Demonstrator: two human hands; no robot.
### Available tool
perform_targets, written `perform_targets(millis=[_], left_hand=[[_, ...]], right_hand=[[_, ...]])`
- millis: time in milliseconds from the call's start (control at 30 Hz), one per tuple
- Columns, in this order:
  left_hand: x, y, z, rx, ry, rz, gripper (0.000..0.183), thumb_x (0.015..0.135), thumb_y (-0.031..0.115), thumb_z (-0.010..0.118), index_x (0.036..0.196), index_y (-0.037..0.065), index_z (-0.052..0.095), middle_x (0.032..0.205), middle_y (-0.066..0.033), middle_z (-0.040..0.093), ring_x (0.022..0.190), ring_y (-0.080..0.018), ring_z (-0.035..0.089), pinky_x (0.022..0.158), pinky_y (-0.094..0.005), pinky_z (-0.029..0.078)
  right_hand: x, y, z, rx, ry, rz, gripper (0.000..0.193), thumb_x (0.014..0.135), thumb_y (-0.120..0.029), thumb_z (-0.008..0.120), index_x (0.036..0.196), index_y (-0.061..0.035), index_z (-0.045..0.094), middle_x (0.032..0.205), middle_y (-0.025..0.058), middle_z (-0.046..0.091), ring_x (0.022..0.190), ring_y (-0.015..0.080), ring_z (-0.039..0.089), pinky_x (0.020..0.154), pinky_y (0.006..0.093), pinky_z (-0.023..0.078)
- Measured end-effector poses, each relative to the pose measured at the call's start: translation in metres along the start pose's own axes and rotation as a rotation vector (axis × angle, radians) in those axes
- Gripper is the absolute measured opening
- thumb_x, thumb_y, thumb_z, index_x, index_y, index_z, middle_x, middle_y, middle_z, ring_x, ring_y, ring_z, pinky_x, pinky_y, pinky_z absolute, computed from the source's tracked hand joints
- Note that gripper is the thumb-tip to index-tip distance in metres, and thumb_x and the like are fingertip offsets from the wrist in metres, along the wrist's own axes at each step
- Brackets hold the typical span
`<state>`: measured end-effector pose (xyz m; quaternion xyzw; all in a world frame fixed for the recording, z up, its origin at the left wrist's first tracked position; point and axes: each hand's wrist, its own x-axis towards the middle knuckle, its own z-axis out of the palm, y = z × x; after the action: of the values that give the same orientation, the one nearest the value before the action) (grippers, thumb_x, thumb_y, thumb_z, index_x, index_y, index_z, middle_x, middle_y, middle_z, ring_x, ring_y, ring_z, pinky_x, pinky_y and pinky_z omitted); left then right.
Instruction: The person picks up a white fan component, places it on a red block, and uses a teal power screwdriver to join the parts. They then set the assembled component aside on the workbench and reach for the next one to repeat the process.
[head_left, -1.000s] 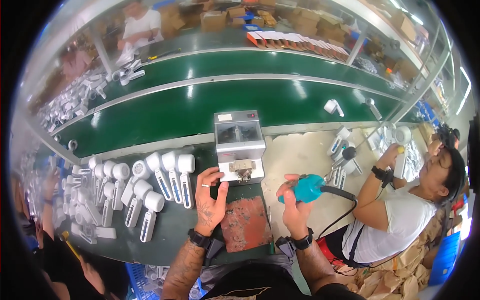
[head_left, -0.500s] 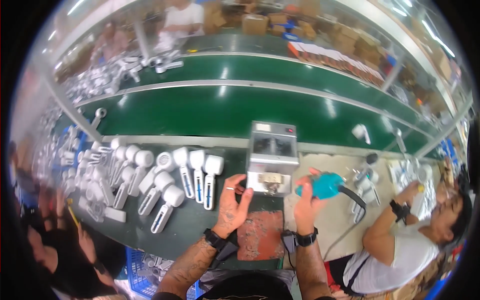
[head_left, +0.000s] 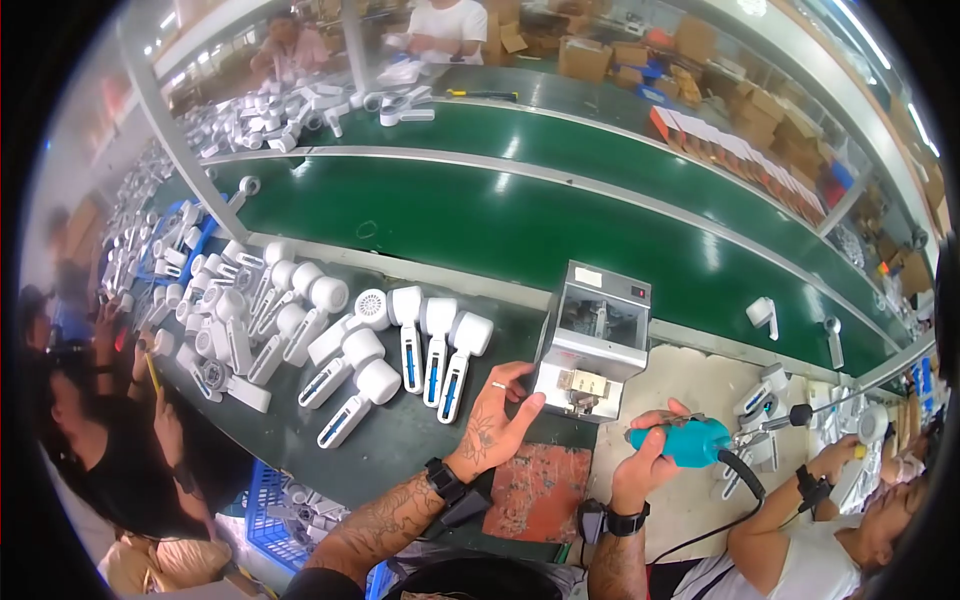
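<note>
Left hand (head_left: 497, 420) now open against grey feeder box (head_left: 592, 345), right hand (head_left: 645, 462) still gripping teal screwdriver (head_left: 690, 441)

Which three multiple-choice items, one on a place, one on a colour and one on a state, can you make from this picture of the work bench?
1. Where does the left hand rest?
A. against the front of the grey machine
B. on the green belt
C. inside the blue crate

2. What colour is the power tool in the right hand?
A. red
B. teal blue
C. yellow

3. How is the right hand?
A. open and flat
B. closed around the tool
C. out of view

Answers:
1 A, its fingertips touch the machine's lower front.
2 B, the tool body is teal blue.
3 B, the fingers wrap the tool's body.
</note>
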<state>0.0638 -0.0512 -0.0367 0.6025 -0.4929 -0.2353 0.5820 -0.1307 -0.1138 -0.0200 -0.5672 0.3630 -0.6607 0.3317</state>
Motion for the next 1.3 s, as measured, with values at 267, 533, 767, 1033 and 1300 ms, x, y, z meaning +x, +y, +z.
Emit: perform_targets(millis=[267, 533, 767, 1033, 1300], left_hand=[[0.000, -0.004, 0.000, -0.005, -0.008, 0.003, 0.042, 0.095, 0.019, 0.065, 0.129, -0.002, 0.052, 0.119, -0.0163, 0.056, 0.091, -0.0231, 0.056, 0.084, -0.0342, 0.048], [0.000, -0.001, -0.002, -0.001, 0.001, 0.013, 0.040, 0.096, 0.017, 0.064, 0.129, -0.001, 0.052, 0.114, -0.0135, 0.056, 0.091, -0.0202, 0.057, 0.085, -0.0325, 0.048], [-0.001, -0.006, -0.003, 0.006, 0.024, -0.012, 0.037, 0.097, 0.019, 0.061, 0.129, 0.000, 0.053, 0.108, -0.0093, 0.058, 0.093, -0.0172, 0.056, 0.087, -0.0311, 0.047], [-0.003, -0.017, 0.007, -0.040, 0.010, -0.069, 0.037, 0.098, 0.020, 0.061, 0.129, 0.000, 0.054, 0.105, -0.0090, 0.059, 0.091, -0.0185, 0.056, 0.085, -0.0318, 0.047], [-0.005, -0.014, 0.009, 0.005, -0.034, -0.034, 0.037, 0.103, 0.022, 0.054, 0.134, 0.001, 0.051, 0.098, -0.0064, 0.062, 0.088, -0.0133, 0.056, 0.080, -0.0287, 0.046]], right_hand=[[0.001, -0.004, 0.001, 0.005, 0.013, -0.032, 0.050, 0.099, -0.035, 0.060, 0.127, 0.0044, 0.046, 0.083, 0.0055, 0.061, 0.075, 0.0129, 0.057, 0.063, 0.0247, 0.045], [-0.001, -0.006, 0.000, 0.015, -0.002, -0.006, 0.047, 0.097, -0.031, 0.061, 0.126, 0.0044, 0.047, 0.083, 0.0055, 0.062, 0.073, 0.0127, 0.057, 0.063, 0.0254, 0.045], [-0.004, -0.012, 0.005, 0.060, -0.015, 0.088, 0.037, 0.094, -0.014, 0.061, 0.125, 0.0025, 0.050, 0.085, 0.0042, 0.062, 0.076, 0.0108, 0.057, 0.068, 0.0252, 0.045], [-0.005, -0.006, -0.005, 0.103, -0.025, 0.116, 0.038, 0.091, -0.006, 0.066, 0.126, 0.0012, 0.053, 0.089, 0.0017, 0.063, 0.080, 0.0083, 0.058, 0.073, 0.0243, 0.047], [-0.007, -0.016, -0.011, -0.005, -0.096, 0.090, 0.035, 0.091, -0.005, 0.067, 0.124, 0.0034, 0.057, 0.089, 0.0002, 0.063, 0.079, 0.0065, 0.057, 0.071, 0.0225, 0.046]])
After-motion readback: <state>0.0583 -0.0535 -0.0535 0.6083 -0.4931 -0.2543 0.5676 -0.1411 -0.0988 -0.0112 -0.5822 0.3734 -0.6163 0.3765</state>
